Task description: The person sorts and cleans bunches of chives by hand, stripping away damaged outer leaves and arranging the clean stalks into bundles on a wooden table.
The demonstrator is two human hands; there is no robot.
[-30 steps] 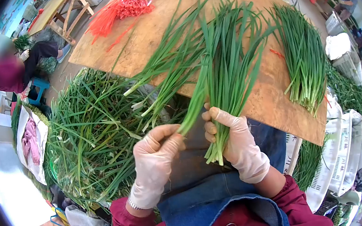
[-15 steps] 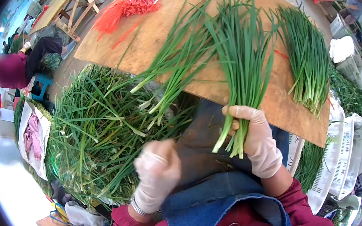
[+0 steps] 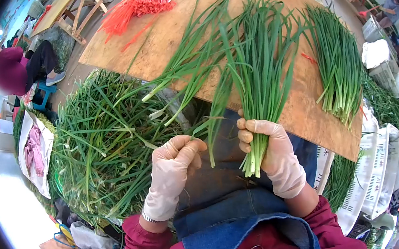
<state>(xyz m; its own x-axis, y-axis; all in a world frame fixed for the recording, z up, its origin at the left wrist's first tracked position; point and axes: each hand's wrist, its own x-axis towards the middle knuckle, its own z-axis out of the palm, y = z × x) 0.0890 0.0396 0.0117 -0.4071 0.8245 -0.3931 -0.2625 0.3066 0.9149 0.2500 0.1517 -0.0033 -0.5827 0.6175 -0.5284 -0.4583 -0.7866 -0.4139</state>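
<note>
My right hand (image 3: 274, 157), in a pale glove, is closed round the lower stems of a bunch of green chives (image 3: 264, 68); its leaves spread over the wooden board (image 3: 301, 108). To its left my left hand (image 3: 177, 169), also gloved, is pinched near a thin green leaf; whether the fingertips grip it is too small to tell. Some loose chives (image 3: 186, 72) lie across the board's near left edge. A second bunch of chives (image 3: 338, 67) rests on the board's right side.
A big heap of loose greens (image 3: 104, 150) is at the left, below the board. Red ties (image 3: 139, 8) lie at the board's far left. White printed crates (image 3: 367, 174) stand at the right. A person (image 3: 14, 72) sits at the far left beside a blue stool (image 3: 46, 93).
The chives pinched in my left hand a second ago have left it. My right hand has shifted slightly right with its bunch. The seated person's arms and legs have moved.
</note>
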